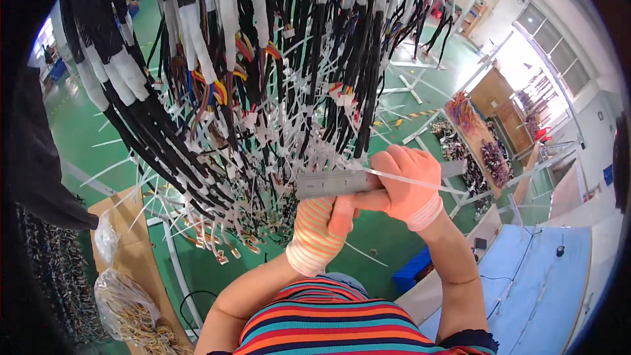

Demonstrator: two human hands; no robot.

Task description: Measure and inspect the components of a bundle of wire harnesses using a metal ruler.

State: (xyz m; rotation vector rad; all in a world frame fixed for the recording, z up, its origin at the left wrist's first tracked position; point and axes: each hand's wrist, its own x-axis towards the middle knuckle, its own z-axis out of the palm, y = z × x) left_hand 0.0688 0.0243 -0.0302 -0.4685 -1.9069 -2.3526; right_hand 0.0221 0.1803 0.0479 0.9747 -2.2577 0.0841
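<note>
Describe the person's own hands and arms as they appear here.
The left hand wears a knit glove with thin orange, pale-yellow and white stripes. The right hand wears a salmon-pink glove with a white-banded cuff. Both forearms are bare; a dark, wavy-edged sleeve shows on the right arm.

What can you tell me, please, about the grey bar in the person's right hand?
The grey bar is long and flat, apparently metal, with small dark marks on its face. It lies nearly level by the hanging cables, its right end higher in view. The right hand grips it, covering part; the left hand is at its lower edge.
</note>
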